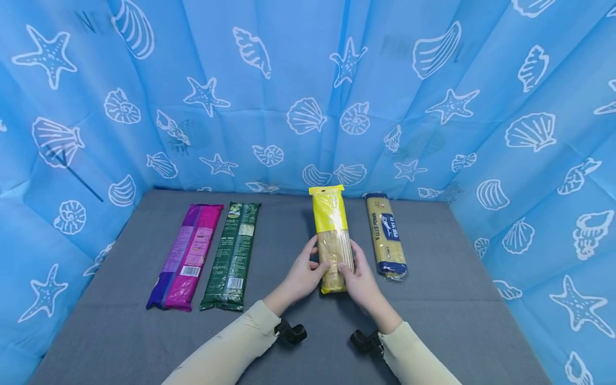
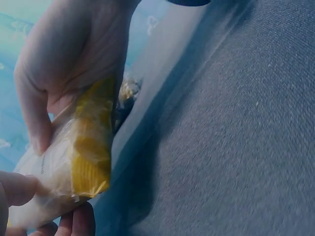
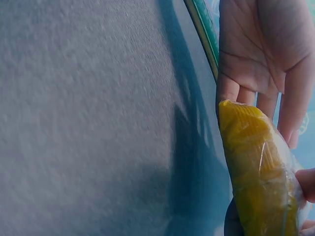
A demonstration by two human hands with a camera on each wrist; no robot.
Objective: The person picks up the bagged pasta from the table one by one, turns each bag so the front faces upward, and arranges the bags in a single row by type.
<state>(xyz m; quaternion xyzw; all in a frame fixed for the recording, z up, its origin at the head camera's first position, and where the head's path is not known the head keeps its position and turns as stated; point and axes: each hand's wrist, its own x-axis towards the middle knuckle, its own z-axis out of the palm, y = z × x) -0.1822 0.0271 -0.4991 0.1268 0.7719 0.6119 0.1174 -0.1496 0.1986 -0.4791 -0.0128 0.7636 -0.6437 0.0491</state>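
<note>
We grip yellow pasta pack (image 1: 333, 241) | left hand (image 1: 303, 272), right hand (image 1: 358, 278) fingers curled round near end, steadying it | table (image 1: 308, 321).

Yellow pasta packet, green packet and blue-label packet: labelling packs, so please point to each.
yellow pasta packet (image 1: 329, 216), head view, yellow upper half.
green packet (image 1: 234, 251), head view, middle of its face.
blue-label packet (image 1: 386, 231), head view, blue label.

Both arms wear long sleeves of a pale cream fabric — smooth, plain, without print or buttons showing. The left sleeve (image 1: 231, 347) and the right sleeve (image 1: 418, 355) each end at the wrist, where a small black camera mount (image 1: 290, 332) sits — another (image 1: 364, 340) on the right. Bare hands, no rings or watch.
</note>
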